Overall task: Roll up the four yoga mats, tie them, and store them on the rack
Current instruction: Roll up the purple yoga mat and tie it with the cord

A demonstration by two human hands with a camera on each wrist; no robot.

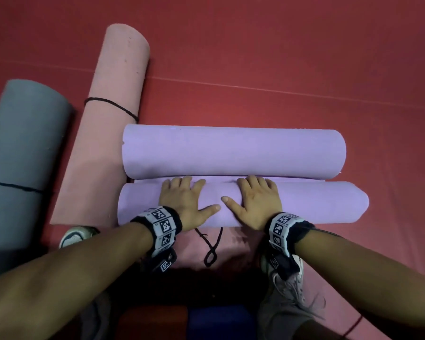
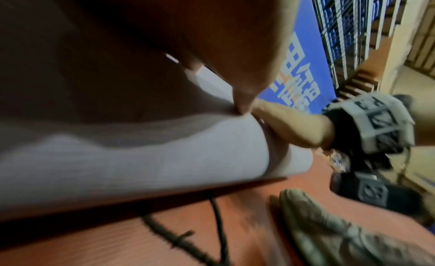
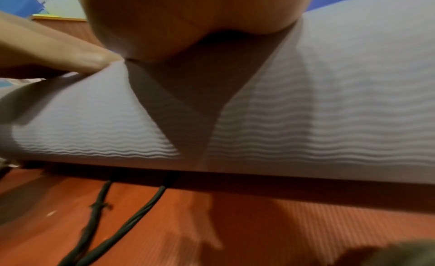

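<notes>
A purple mat roll (image 1: pixel 304 204) lies crosswise on the red floor in front of me. My left hand (image 1: pixel 184 198) and right hand (image 1: pixel 255 198) press down on its middle with palms flat. The fingers reach over its top and the thumbs almost touch. A second purple roll (image 1: pixel 233 150) lies just beyond it, with a thin strip of purple between the two. A black cord (image 1: pixel 211 249) runs out from under the near roll (image 3: pixel 329 102) toward me. A pink rolled mat (image 1: pixel 113 114) and a grey one (image 1: pixel 20 148) lie at the left, each tied with black cord.
My shoes (image 1: pixel 76 235) (image 1: pixel 287 278) stand close behind the near roll. Red and blue blocks (image 1: pixel 219 322) sit at the bottom edge. Open red floor (image 1: pixel 304 57) stretches ahead and to the right. The left wrist view shows a blue banner (image 2: pixel 306 65) and metal shelving (image 2: pixel 353 28).
</notes>
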